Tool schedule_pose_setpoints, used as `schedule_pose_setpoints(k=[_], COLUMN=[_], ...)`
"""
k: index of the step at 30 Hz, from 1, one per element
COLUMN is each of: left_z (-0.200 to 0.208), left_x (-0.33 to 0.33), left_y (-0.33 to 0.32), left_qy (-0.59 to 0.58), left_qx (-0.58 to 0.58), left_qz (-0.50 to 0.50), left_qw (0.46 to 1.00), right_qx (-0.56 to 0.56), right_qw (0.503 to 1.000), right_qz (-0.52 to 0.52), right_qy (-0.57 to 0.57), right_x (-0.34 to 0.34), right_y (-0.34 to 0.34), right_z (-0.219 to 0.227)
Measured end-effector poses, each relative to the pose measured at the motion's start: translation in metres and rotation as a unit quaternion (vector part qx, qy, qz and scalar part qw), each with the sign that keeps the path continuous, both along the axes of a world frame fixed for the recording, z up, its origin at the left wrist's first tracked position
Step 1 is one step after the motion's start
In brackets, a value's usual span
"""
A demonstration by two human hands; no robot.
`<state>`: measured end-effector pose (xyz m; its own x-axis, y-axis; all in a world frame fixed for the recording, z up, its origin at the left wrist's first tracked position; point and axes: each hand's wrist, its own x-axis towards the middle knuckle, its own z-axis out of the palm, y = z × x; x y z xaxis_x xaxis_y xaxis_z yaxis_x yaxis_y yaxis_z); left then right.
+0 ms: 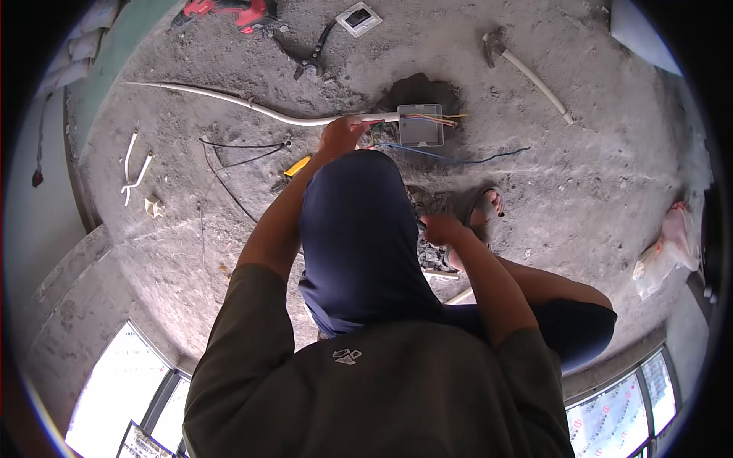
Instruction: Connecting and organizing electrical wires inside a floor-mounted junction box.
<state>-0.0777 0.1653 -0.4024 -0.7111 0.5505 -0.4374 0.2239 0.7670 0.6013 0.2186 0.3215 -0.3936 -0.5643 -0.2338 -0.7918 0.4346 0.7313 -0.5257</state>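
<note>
The room looks unfinished: a bare, rough grey floor scattered with grit, a pale wall at the far left, and bright windows in the lower left and lower right corners.

Just above the centre of the frame, a grey box sits on the floor against a dark patch, which could be a hollow or damp; I cannot tell. A white conduit runs in from the upper left to its side, and coloured wires cross its opening. A blue wire trails loose below it.

The left hand is beside the conduit's end, fingers drawn together; what they pinch is hidden. The right hand, in the middle of the frame, is curled near the raised knee, but its grip is unclear.

The likeliest trouble is a tug on the wires nicking their covering on the box's edge, or the box shifting, since nothing visible fixes it. Grit could work inside too. The sandalled foot near the blue wire might snag it.

Around the floor lie a hammer at upper right, pliers and a red power tool at upper left.
</note>
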Motion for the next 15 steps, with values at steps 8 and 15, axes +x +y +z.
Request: schedule_pose_setpoints(k=[8, 15], left_z=[-0.016, -0.017], left_x=[-0.016, -0.032], left_y=[-0.015, -0.010], left_qy=[0.000, -0.118], left_qx=[0.010, -0.081], left_qz=[-0.014, -0.060], left_qw=[1.000, 0.988], right_qx=[-0.101, -0.297], right_qw=[0.839, 0.538], right_qz=[-0.528, -0.781], right_qy=[0.081, -0.111], right_x=[-0.157, -0.195], right_y=[0.019, 0.043], right_z=[0.079, 0.021])
